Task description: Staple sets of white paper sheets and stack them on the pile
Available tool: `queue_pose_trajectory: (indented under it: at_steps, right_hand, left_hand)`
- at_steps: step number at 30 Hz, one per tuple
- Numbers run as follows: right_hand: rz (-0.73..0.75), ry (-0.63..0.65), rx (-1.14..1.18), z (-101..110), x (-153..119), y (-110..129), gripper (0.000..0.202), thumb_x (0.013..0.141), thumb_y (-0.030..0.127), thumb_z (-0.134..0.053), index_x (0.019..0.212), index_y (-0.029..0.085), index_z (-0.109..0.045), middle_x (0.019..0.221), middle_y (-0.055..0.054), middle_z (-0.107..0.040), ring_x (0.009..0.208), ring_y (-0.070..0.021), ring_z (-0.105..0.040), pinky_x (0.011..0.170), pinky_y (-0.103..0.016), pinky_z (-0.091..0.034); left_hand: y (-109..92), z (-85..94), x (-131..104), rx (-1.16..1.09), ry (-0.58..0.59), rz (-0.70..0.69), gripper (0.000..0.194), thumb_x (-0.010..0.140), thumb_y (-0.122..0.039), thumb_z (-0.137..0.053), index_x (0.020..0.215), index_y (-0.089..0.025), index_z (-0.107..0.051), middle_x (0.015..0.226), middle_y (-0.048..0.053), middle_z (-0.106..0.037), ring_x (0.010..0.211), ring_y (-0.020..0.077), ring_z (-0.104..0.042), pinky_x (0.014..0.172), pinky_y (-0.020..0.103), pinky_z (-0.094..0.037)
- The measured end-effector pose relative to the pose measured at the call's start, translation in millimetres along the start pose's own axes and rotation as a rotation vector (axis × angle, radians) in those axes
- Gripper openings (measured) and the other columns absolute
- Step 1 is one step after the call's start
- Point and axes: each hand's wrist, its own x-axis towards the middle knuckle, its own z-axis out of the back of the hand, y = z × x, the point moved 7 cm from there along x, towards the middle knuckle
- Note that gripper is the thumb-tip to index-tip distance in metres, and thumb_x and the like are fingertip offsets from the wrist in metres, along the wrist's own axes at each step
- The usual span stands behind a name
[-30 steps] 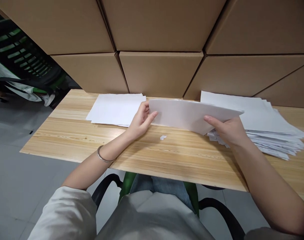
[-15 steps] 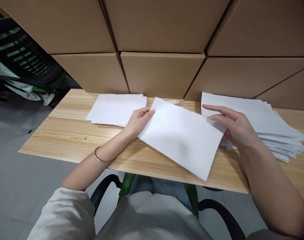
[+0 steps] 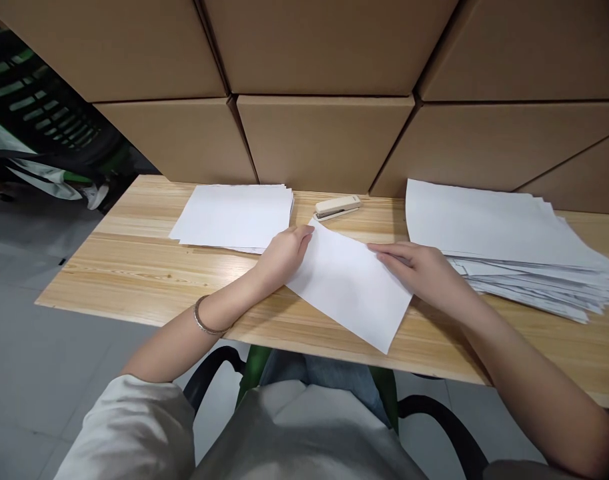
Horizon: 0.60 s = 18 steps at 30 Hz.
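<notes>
White paper [image 3: 351, 287] lies tilted between my hands over the middle of the table; whether it is one sheet or several I cannot tell. My left hand [image 3: 287, 253] pinches its upper left corner, thumb on top. At its far right edge, my right hand [image 3: 409, 263] is closed on the paper with thumb and fingers. A cream stapler [image 3: 337, 207] rests just beyond the paper, touched by neither hand. To the left is a low stack of white paper [image 3: 234, 217], and to the right a thicker, uneven stack of paper [image 3: 489, 223].
Cardboard boxes [image 3: 324, 143] form a wall along the back of the wooden table [image 3: 109, 267]. Below its front edge are the armrests of my chair [image 3: 444, 427]. Another chair [image 3: 44, 100] and part of a person stand off to the left.
The paper has come down and nearer the tabletop, uncovering the stapler. My right hand has moved left along the paper's far edge; my left hand has shifted slightly toward me.
</notes>
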Motion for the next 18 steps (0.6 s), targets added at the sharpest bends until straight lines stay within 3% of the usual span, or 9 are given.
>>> queue_pose_trajectory:
  at_steps: [6,8,11,13,16,18]
  right_hand:
    - [0.073,-0.095,-0.129,1.2,-0.5,3.9,0.033,0.097,0.03,-0.052,0.117,0.026,-0.077,0.118,-0.004,-0.075,0.103,-0.0226,-0.071,0.087,-0.035,-0.055]
    - [0.128,-0.109,-0.286,-1.1,-2.2,11.1,0.034,0.098,0.028,-0.051,0.12,0.024,-0.076,0.112,-0.005,-0.076,0.095,-0.0223,-0.073,0.082,-0.034,-0.055]
    - [0.199,-0.159,-0.647,-3.2,-8.7,27.0,0.036,0.099,0.029,-0.049,0.125,0.021,-0.073,0.098,-0.008,-0.076,0.075,-0.0229,-0.071,0.063,-0.034,-0.051]
    - [0.276,-0.252,-0.816,-0.6,-14.5,43.2,0.035,0.1,0.028,-0.048,0.121,0.016,-0.074,0.095,-0.011,-0.076,0.076,-0.0246,-0.071,0.057,-0.033,-0.047]
    - [0.47,-0.387,-0.86,1.7,-19.1,70.4,0.033,0.1,0.024,-0.048,0.109,0.009,-0.075,0.109,-0.017,-0.075,0.106,-0.0318,-0.069,0.077,-0.038,-0.053]
    - [0.561,-0.401,-0.8,-1.5,-11.8,81.0,0.032,0.099,0.023,-0.048,0.11,0.006,-0.074,0.119,-0.02,-0.073,0.119,-0.0343,-0.064,0.094,-0.044,-0.052]
  left_hand:
    - [-0.5,-5.3,-0.9,0.138,0.036,0.05,0.047,0.102,-0.03,-0.035,0.141,-0.013,-0.055,0.12,0.015,-0.063,0.106,0.0293,-0.067,0.094,0.043,-0.052]
    - [0.6,-8.6,0.6,0.166,0.056,0.057,0.047,0.102,-0.028,-0.034,0.141,-0.014,-0.054,0.119,0.015,-0.062,0.105,0.0292,-0.066,0.092,0.043,-0.053]
    - [2.3,-12.4,4.6,0.174,0.065,0.052,0.046,0.102,-0.024,-0.03,0.138,-0.016,-0.056,0.117,0.013,-0.061,0.107,0.0277,-0.065,0.091,0.041,-0.052]
    - [3.4,-13.2,7.4,0.167,0.059,0.057,0.044,0.102,-0.024,-0.03,0.136,-0.017,-0.057,0.117,0.013,-0.061,0.108,0.0271,-0.064,0.092,0.04,-0.052]
    - [4.3,-13.4,11.1,0.152,0.056,0.07,0.043,0.102,-0.024,-0.031,0.137,-0.018,-0.056,0.121,0.013,-0.06,0.111,0.0273,-0.063,0.093,0.04,-0.051]
    - [4.0,-13.2,13.5,0.136,0.054,0.069,0.045,0.101,-0.023,-0.032,0.14,-0.016,-0.054,0.124,0.014,-0.059,0.113,0.0278,-0.062,0.096,0.041,-0.051]
